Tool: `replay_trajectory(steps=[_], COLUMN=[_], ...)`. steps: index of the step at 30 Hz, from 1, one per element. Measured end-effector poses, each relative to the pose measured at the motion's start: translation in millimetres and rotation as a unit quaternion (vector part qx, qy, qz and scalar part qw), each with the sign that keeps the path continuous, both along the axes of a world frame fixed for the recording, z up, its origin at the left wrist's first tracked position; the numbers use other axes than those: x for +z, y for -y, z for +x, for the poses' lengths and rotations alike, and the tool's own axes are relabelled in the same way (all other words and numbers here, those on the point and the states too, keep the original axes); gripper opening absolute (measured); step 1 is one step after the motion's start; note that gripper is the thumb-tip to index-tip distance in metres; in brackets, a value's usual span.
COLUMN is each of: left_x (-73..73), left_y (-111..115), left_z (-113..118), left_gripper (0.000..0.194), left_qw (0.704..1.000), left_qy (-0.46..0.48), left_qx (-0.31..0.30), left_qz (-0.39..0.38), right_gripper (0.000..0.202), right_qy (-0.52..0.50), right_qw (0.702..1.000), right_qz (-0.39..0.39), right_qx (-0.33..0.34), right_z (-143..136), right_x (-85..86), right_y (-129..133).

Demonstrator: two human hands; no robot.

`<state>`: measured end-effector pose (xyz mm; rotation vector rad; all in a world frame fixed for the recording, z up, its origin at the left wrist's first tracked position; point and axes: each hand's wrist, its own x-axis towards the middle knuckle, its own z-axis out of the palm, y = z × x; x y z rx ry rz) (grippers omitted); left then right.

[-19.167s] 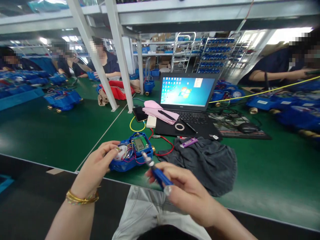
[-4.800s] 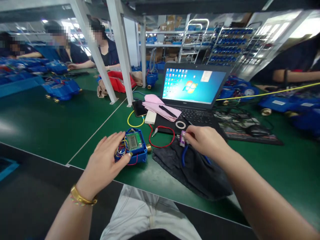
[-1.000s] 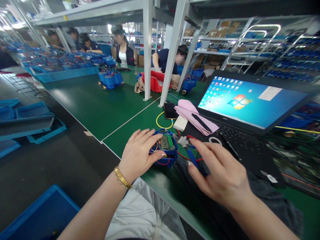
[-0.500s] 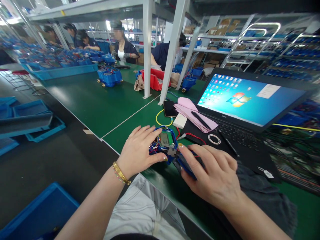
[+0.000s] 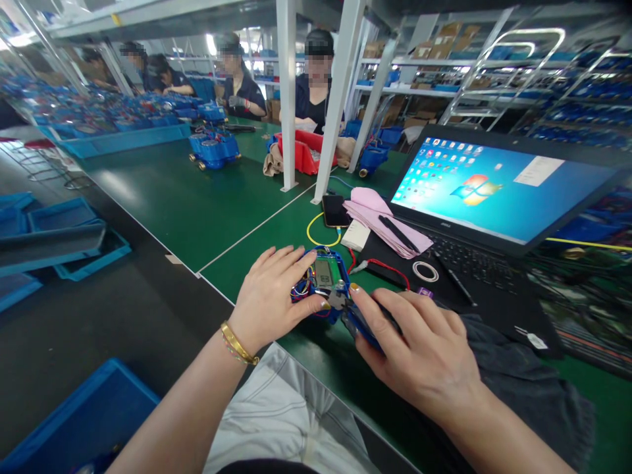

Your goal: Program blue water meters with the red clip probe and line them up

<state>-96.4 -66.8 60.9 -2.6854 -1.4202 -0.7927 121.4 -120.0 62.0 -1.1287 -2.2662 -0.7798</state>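
Observation:
A blue meter point(image 5: 324, 272) with a small LCD screen, a green circuit board and loose wires lies on the green bench in front of me. My left hand point(image 5: 269, 293) is wrapped over its left side, fingers at the far edge and thumb at the near edge, steadying it. In my right hand point(image 5: 412, 345) is a pair of pliers point(image 5: 338, 299) with dark blue handles. Their metal jaws are at the meter's near right part, close to my left thumb; what they grip, if anything, I cannot make out. Red wires point(image 5: 392, 267) run on the right beside a white block point(image 5: 355, 234).
An open laptop point(image 5: 494, 191) stands at the right, with a pink cloth point(image 5: 385, 224), a pen point(image 5: 457, 280) and a white ring point(image 5: 425, 271) before it. Shelf posts point(image 5: 286, 99) rise beyond a phone point(image 5: 336, 210). Co-workers sit across the bench near a red bin point(image 5: 309, 155).
My hands and the pliers keep nearly the same position at the meter. Across the bench, a co-worker who was bent over now sits upright. A small purple item shows beside my right hand.

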Motion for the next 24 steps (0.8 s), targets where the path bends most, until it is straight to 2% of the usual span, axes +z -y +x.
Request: replay_trajectory(steps=[9,14,16,19,24], left_x=[-2.5,-0.8,1.3,4.0,4.4], left_y=[4.9,6.6,4.8,2.6,2.5], left_z=[3.6,3.2,2.9,3.3,4.7], left_gripper=[0.058,0.062,0.067,0.076,0.077], left_qw=[0.999,1.0,1.0,1.0,1.0], left_qy=[0.008,0.01,0.0,0.0,0.01], left_qx=[0.004,0.001,-0.001,0.004,0.005], left_qz=[0.031,0.026,0.004,-0.012,-0.009], right_gripper=[0.037,0.038,0.04,0.037,0.034], right_qy=[0.007,-0.108,-0.132,-0.096,-0.051], right_qw=[0.999,0.993,0.99,0.995,0.999], right_qz=[-0.033,-0.044,-0.046,-0.033,-0.019], right_qx=[0.003,0.024,0.007,-0.008,0.004], right_z=[4.0,10.1,11.9,11.3,5.9], right_x=[-2.1,4.1,6.2,4.4,-1.5], right_y=[-4.7,-6.5,-3.2,2.1,3.7])
